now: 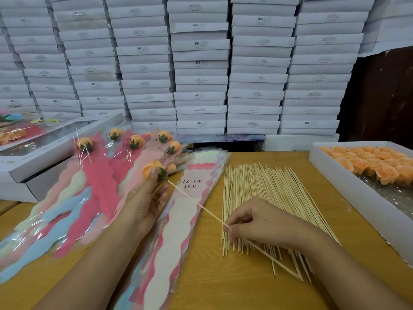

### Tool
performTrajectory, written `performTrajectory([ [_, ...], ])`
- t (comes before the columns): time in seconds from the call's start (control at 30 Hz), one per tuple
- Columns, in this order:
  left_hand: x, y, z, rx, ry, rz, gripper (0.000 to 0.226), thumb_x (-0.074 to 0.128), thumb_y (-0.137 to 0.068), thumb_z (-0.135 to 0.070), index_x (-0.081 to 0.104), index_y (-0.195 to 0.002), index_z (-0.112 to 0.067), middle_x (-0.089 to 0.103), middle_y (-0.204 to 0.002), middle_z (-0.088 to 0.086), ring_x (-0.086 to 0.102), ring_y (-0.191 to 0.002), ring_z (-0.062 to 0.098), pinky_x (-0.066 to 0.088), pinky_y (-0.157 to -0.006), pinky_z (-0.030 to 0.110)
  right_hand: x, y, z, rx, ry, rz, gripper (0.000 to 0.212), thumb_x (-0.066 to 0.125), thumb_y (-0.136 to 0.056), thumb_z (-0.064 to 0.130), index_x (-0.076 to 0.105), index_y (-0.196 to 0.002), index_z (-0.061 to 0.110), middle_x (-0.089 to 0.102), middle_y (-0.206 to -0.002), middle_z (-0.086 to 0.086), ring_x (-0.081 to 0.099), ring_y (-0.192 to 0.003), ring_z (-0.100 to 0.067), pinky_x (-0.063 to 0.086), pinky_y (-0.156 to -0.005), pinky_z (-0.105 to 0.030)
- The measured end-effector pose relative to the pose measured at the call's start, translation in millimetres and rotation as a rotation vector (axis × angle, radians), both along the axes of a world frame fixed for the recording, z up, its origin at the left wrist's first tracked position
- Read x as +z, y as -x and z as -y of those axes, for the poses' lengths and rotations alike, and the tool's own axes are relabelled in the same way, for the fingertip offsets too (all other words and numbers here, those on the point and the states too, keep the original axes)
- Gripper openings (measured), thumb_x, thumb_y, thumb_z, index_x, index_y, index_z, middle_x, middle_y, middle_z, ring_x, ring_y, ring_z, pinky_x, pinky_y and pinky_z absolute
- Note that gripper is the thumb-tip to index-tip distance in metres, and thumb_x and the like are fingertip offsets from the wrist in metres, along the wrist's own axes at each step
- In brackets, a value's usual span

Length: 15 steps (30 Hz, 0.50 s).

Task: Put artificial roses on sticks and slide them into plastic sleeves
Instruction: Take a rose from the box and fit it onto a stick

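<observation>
My left hand grips an orange artificial rose by its green base. A thin wooden stick runs from that base down to the right, where my right hand pinches its lower end. Both hover over a stack of plastic sleeves printed "LOVE YOU". Under my right hand lies a heap of loose sticks. To the left, several sleeved roses lie fanned out in pink, blue and cream wrappers.
A white box of orange rose heads sits at the right on the wooden table. Windowed white boxes stand at the left. A wall of stacked white boxes fills the back.
</observation>
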<state>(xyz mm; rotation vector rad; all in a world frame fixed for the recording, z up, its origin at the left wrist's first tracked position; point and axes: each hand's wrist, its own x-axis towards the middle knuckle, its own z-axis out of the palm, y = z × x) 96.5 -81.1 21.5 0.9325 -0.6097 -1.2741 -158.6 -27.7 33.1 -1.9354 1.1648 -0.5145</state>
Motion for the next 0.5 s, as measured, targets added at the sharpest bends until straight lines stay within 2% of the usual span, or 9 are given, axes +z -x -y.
performTrajectory([
  [0.13,-1,2,-3,-0.056,0.083,0.034,0.033,0.061,-0.090,-0.043,0.072,-0.099,-0.013,0.075,-0.080,-0.005,0.065,-0.060,0.003,0.053,-0.049,0.014,0,-1,-3,0.092,-0.220,0.139,0.015,0.071,-0.090,0.019,0.076,-0.097,0.006,0.074,-0.078,-0.006,0.059,-0.054,-0.007,0.051,-0.049,-0.018],
  [0.23,0,3,-2,-0.080,0.115,0.070,0.049,0.059,-0.080,-0.054,0.070,-0.107,-0.015,0.077,-0.094,-0.004,0.065,-0.069,0.005,0.053,-0.053,0.015,2,2,-1,0.051,-0.258,0.233,0.015,0.074,-0.089,0.019,0.077,-0.096,0.007,0.073,-0.079,-0.007,0.060,-0.056,-0.009,0.050,-0.050,-0.017],
  [0.3,-2,4,0,-0.064,0.104,0.182,0.053,0.059,-0.077,-0.058,0.071,-0.108,-0.017,0.077,-0.098,-0.004,0.066,-0.073,0.005,0.052,-0.058,0.018,3,6,1,-0.003,-0.262,0.297,0.012,0.075,-0.087,0.019,0.078,-0.093,0.010,0.074,-0.082,-0.009,0.060,-0.057,-0.010,0.050,-0.050,-0.018],
  [0.33,-4,3,0,-0.041,0.093,0.327,0.052,0.061,-0.078,-0.058,0.072,-0.108,-0.017,0.076,-0.096,-0.005,0.067,-0.074,0.004,0.052,-0.061,0.019,4,7,1,-0.039,-0.268,0.333,0.011,0.075,-0.086,0.018,0.079,-0.092,0.010,0.074,-0.083,-0.009,0.060,-0.058,-0.010,0.050,-0.050,-0.018],
  [0.43,-21,0,4,-0.013,0.088,0.984,0.048,0.074,-0.082,-0.048,0.069,-0.119,-0.019,0.069,-0.099,-0.008,0.065,-0.081,0.003,0.052,-0.065,0.019,6,7,2,-0.188,-0.276,0.466,0.017,0.079,-0.076,0.021,0.079,-0.089,0.010,0.075,-0.083,-0.009,0.061,-0.057,-0.010,0.051,-0.049,-0.018],
  [0.5,-30,-1,6,-0.070,0.053,1.279,0.055,0.074,-0.083,-0.051,0.063,-0.128,-0.022,0.063,-0.108,-0.009,0.060,-0.092,0.005,0.050,-0.076,0.024,7,7,3,-0.286,-0.257,0.536,0.024,0.078,-0.070,0.023,0.079,-0.089,0.010,0.075,-0.082,-0.009,0.062,-0.056,-0.010,0.052,-0.049,-0.019],
])
